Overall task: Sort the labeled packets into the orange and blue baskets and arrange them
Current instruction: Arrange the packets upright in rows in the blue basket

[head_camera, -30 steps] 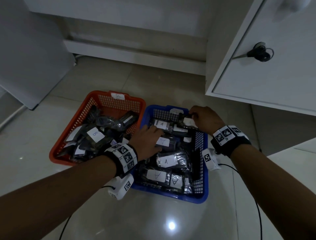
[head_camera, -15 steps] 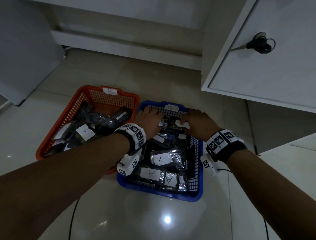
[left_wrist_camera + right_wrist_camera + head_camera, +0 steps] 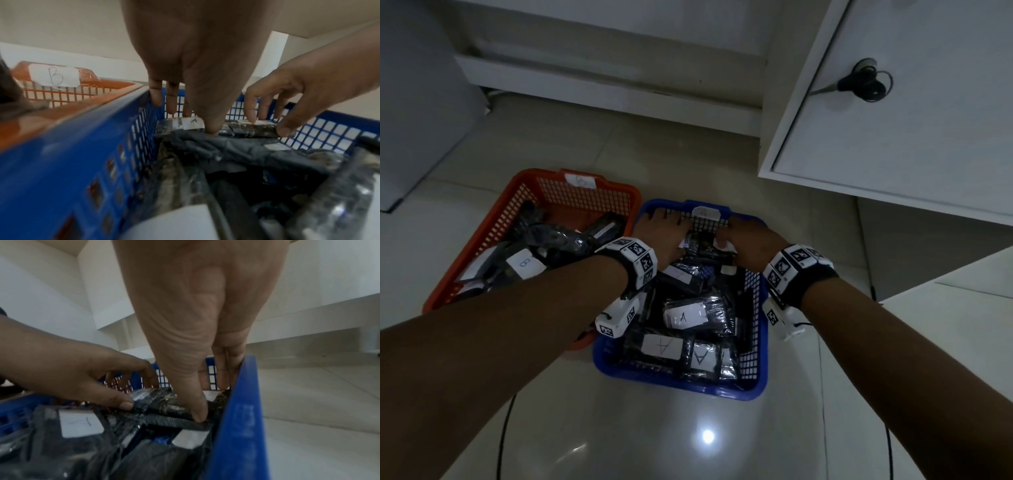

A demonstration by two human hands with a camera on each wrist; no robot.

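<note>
The blue basket (image 3: 681, 385) holds several dark wrapped packets with white "A" labels (image 3: 683, 317). To its left stands the orange basket (image 3: 517, 219), tagged "B" (image 3: 55, 76), holding packets labelled "B" (image 3: 524, 263). Both hands reach to the blue basket's far wall. My left hand (image 3: 674, 236) pinches an upright packet labelled "A" (image 3: 191, 123), thumb in front and fingers behind. Right beside it, my right hand (image 3: 209, 400) pinches a dark packet (image 3: 170, 405) near the right wall, its thumb pressed on the front.
A white cabinet door (image 3: 893, 144) with a key (image 3: 866, 82) in its lock hangs open above the right. A white furniture base (image 3: 602, 89) runs along the back, and a pale panel (image 3: 421, 102) stands at the left. Glossy tile floor (image 3: 688, 445) surrounds the baskets.
My left hand has moved from the middle of the blue basket to its far wall and taken hold of a packet there. The right hand has stayed at the far end.
</note>
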